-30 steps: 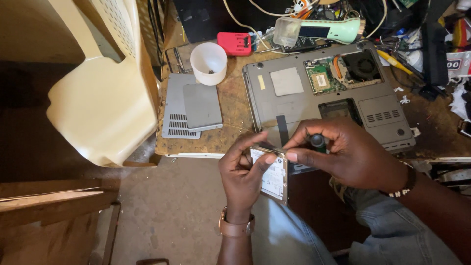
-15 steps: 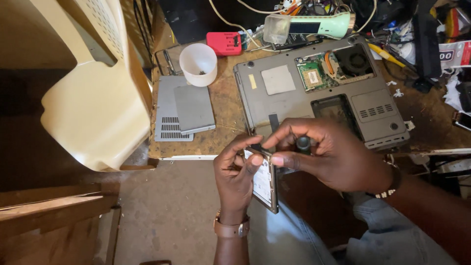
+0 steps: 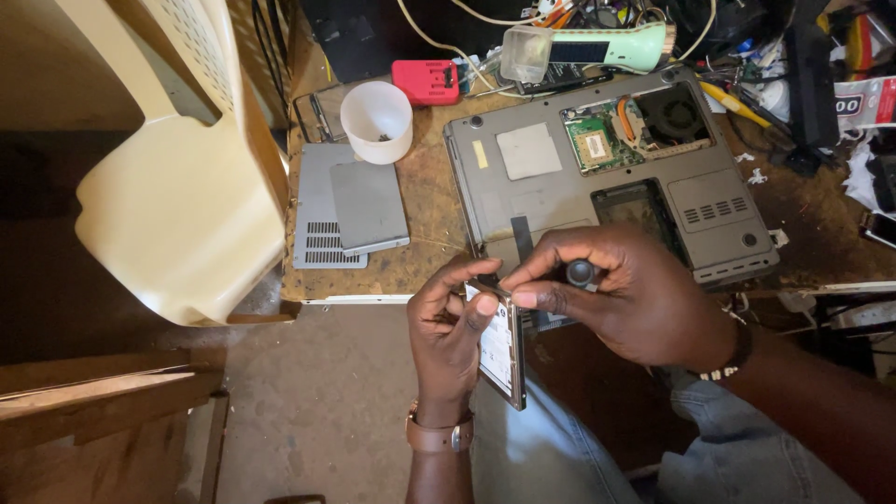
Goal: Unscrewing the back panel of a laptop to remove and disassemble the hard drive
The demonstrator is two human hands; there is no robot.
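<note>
Silver, flat rectangular hard drive (image 3: 499, 350), now tilted on edge, sits clamped in the left hand (image 3: 453, 341) below the table (image 3: 425, 201) edge (beside the upturned grey laptop (image 3: 607, 177)) while right hand (image 3: 621, 294) fingers pinch its top corner.

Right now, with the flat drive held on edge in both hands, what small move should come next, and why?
Probably steady the flat silver rectangular hard drive with the left hand while the right hand, which holds a black-handled screwdriver, works at its top corner: the right fingertips pinch there, off the table.
</note>
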